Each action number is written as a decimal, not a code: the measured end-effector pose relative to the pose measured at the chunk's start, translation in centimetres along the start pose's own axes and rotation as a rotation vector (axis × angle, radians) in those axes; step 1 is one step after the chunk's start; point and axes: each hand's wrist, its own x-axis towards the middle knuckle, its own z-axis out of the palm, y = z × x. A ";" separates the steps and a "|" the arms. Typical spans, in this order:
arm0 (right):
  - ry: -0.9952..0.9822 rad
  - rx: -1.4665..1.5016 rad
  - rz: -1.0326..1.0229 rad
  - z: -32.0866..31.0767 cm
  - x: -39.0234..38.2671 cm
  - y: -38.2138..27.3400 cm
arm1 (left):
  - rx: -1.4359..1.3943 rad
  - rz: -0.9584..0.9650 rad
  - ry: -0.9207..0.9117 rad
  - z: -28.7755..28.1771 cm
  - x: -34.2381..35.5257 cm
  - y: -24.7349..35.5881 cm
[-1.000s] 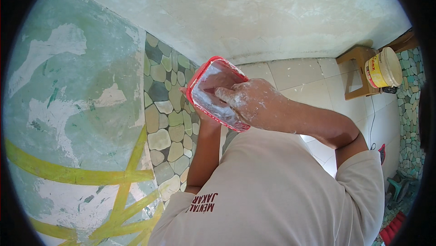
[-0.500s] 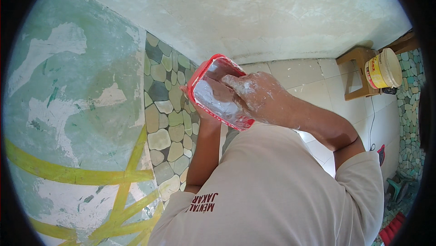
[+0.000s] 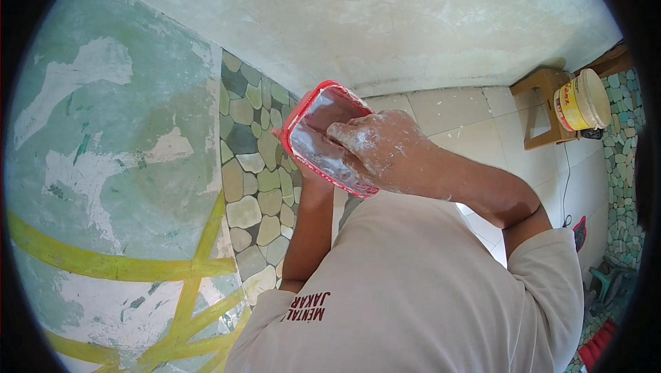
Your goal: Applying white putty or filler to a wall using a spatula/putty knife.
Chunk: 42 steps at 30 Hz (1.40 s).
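Note:
A red rectangular tub [image 3: 297, 115] is held tilted in front of my chest by my left hand [image 3: 311, 172], which wraps around its left side and underside; most of those fingers are hidden. Whitish-grey paste [image 3: 315, 149] coats the tub's inside and rim. My right hand [image 3: 389, 144], smeared with white paste, reaches over the tub's right edge with its fingers curled down inside. The fingertips are out of sight, so anything held in them cannot be made out.
To the left stands a green wall [image 3: 158, 194] with white patches and yellow stripes, edged by a pebble-stone strip [image 3: 242, 139]. Ahead rises a pale wall [image 3: 413, 22]. At right, a brown stool [image 3: 544, 115] stands beside a yellow-and-white bucket [image 3: 577, 104] on the tiled floor [image 3: 454, 115].
My right hand has shifted slightly left and down inside the tub, and its fingers have curled more. The paste is smeared differently. My left hand keeps its hold.

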 end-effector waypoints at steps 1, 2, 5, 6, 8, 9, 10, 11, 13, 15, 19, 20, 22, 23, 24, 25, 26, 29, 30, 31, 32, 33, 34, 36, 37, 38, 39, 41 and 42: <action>-0.047 0.009 0.006 0.0 0.1 0.1 | 0.001 0.005 0.002 -0.2 0.0 -0.1; -0.049 0.010 0.005 -0.1 0.1 0.3 | 0.001 0.010 0.004 -0.3 0.1 -0.2; 0.062 0.151 -0.056 0.0 0.1 0.5 | -0.007 0.037 0.009 -1.4 0.1 0.1; 0.105 0.195 -0.028 0.1 0.1 0.6 | -0.006 0.047 0.013 -1.9 0.1 0.2; 0.143 0.240 -0.010 0.2 0.0 0.7 | -0.129 0.033 -0.108 -5.7 0.4 0.2; 0.196 0.333 0.024 0.6 -0.1 1.1 | -0.131 0.033 -0.108 -6.1 0.4 0.1; 0.247 0.425 0.057 0.8 -0.2 1.2 | -0.055 0.048 -0.030 -6.5 0.3 0.0; 0.245 0.422 0.056 0.7 -0.3 1.2 | 0.020 0.064 0.047 -7.0 0.3 -0.1; 0.224 0.678 0.253 0.5 -0.2 1.3 | 0.001 0.090 0.038 -4.7 0.6 0.9; 0.276 0.797 0.296 1.1 -0.2 1.7 | -0.020 0.116 0.026 -4.1 1.2 1.5; 0.483 1.075 0.418 2.7 1.3 1.9 | -0.031 0.113 0.116 -4.3 2.4 2.7; 0.479 1.069 0.417 3.2 1.8 2.1 | 0.052 0.122 0.155 -4.4 2.7 3.1; 0.594 1.277 0.382 4.0 2.9 2.4 | -0.050 0.095 0.130 -6.9 3.3 3.1; 0.588 1.272 0.378 4.6 3.6 2.5 | -0.145 0.062 0.105 -8.5 3.6 3.0; 0.612 1.456 0.428 5.2 4.2 2.7 | -0.150 0.065 0.106 -8.9 4.0 3.3; 0.632 1.639 0.479 5.8 4.9 2.8 | -0.179 0.015 0.267 -9.4 4.3 3.7; 0.628 1.635 0.479 6.2 5.7 2.9 | -0.207 -0.035 0.428 -10.0 4.6 4.1; 0.536 1.760 0.560 7.9 9.1 2.6 | -0.229 -0.048 0.397 -13.5 5.8 5.8; 0.531 1.803 0.565 8.8 10.7 2.2 | -0.237 -0.056 0.381 -14.8 6.3 6.5; 0.524 1.845 0.571 9.7 12.4 1.9 | -0.246 -0.063 0.365 -16.2 6.5 7.5; 0.515 1.841 0.573 10.9 14.0 1.7 | -0.254 -0.069 0.349 -17.5 7.5 7.8; 0.447 1.863 0.577 12.0 16.0 1.5 | -0.261 -0.077 0.331 -19.1 8.1 9.1; 0.378 1.884 0.582 13.0 18.0 1.1 | -0.269 -0.085 0.314 -20.9 8.6 10.4; 0.351 1.939 0.576 14.9 22.8 -0.3 | -0.283 -0.099 0.276 -24.6 10.3 13.3; 0.332 1.998 0.569 15.7 25.3 -1.0 | -0.289 -0.106 0.254 -26.5 11.3 15.0; 0.329 1.993 0.565 16.7 27.8 -1.5 | -0.295 -0.114 0.231 -28.6 11.8 16.9; 0.316 1.988 0.568 17.8 30.0 -2.1 | -0.300 -0.122 0.216 -30.1 12.7 18.0; 0.300 1.983 0.571 19.7 34.2 -3.4 | -0.308 -0.139 0.181 -33.5 12.9 21.2; 0.308 1.991 0.543 20.5 36.0 -3.9 | -0.313 -0.149 0.165 -35.0 13.2 22.3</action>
